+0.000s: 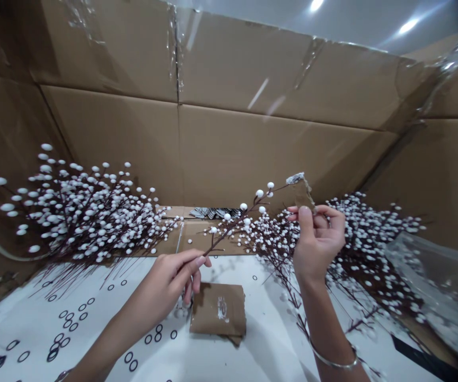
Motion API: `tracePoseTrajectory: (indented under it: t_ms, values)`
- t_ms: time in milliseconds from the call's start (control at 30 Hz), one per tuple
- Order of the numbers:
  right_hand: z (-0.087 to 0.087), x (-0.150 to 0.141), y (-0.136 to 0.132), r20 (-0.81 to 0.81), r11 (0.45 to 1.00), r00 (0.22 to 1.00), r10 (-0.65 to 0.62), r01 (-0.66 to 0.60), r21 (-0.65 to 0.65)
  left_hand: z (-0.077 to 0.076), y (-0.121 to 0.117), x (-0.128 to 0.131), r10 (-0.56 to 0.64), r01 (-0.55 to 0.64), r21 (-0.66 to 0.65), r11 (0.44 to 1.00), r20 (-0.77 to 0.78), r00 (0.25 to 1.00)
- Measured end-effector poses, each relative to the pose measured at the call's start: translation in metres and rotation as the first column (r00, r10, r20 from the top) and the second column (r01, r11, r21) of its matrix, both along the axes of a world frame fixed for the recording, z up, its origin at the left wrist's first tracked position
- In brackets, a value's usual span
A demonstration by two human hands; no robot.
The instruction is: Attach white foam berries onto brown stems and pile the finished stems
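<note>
Dark thin twig (236, 223) with round white berries (260, 194) slants up rightward, tip right by torn, upright cardboard strip's (302, 195) white-smeared top.

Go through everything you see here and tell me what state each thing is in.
Left hand: closed on the berry stem.
Right hand: pinching the cardboard strip.
Berry stem: slanted upward, tip beside the strip's white end.
Cardboard strip: raised, end coated white.
Cardboard pad: lying flat, smeared white.
Black rings: scattered, some overlapping.
Berry bundles: heaped at both sides.

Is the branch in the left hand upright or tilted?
Tilted: the branch slants from the left hand up toward the cardboard strip in the right hand, its far end higher than its held end.
</note>
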State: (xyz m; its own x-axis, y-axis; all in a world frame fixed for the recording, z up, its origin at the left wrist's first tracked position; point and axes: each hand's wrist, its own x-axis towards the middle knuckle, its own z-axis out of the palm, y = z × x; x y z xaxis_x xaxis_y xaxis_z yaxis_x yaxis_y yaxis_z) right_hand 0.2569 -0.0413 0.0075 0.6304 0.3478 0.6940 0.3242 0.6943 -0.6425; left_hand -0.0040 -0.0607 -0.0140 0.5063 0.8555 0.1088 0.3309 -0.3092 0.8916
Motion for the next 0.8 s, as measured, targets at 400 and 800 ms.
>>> tracePoseTrajectory:
  t_ms: [400,800]
  values:
    - [-0.0007,-0.0023,-0.0026,0.023,1.000,0.999,0.029,-0.029,-0.010,-0.0010,-0.0017,0.0008,0.015,-0.015,-0.002,1.000,0.022,1.000]
    - [-0.0014,0.0020,0.0012,-0.024,0.999,0.999,0.031,-0.031,0.012,-0.0013,-0.0007,-0.0002,0.029,-0.029,0.021,0.999,0.029,0.999]
